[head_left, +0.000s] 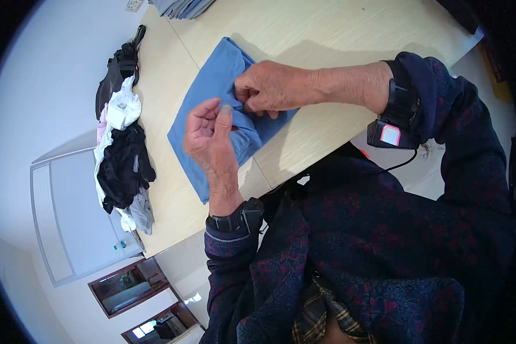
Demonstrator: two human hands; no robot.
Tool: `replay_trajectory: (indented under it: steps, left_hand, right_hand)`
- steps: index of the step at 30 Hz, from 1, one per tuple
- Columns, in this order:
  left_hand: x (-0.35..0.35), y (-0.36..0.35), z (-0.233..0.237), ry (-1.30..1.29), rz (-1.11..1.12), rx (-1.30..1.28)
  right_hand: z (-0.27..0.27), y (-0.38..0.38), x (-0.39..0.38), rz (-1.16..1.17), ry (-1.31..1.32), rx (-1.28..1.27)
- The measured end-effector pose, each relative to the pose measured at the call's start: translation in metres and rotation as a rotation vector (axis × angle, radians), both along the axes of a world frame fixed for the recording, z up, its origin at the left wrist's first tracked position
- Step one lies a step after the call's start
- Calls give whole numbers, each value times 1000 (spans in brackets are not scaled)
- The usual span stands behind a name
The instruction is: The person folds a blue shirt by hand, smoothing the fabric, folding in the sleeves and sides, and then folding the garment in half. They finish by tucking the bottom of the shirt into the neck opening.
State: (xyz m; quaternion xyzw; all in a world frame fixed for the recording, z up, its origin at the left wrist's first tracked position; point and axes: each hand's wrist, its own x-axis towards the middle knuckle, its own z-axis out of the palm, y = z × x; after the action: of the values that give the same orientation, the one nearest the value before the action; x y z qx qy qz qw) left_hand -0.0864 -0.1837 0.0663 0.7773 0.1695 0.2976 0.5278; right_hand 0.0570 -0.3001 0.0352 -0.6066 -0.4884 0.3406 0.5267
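Note:
A folded blue garment point(209, 77) lies on the pale wooden table, its fabric bunched up near the middle. My right hand point(268, 89) is closed on that bunched part, with its fingers curled into the cloth and the fingertips partly hidden. Over the near side of the garment, my left hand point(208, 132) has its palm turned up. Its fingers are loosely bent and its thumb stands apart from them, with nothing visible between. Whether the back of the left hand presses on the cloth is hard to tell.
Along the left edge of the table point(183, 223) lies a heap of black, white and grey clothes point(126, 160), with a black bag point(120, 74) beyond it. A stack of grey-blue folded cloth point(183, 7) sits at the top. A cable hangs from the device point(384, 135) on my right wrist.

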Motion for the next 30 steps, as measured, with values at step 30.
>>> replay_trajectory:
  steps: [30]
  left_hand:
    - [122, 50, 25, 974, -227, 425]
  right_hand:
    - [0, 0, -1, 78, 36, -61]
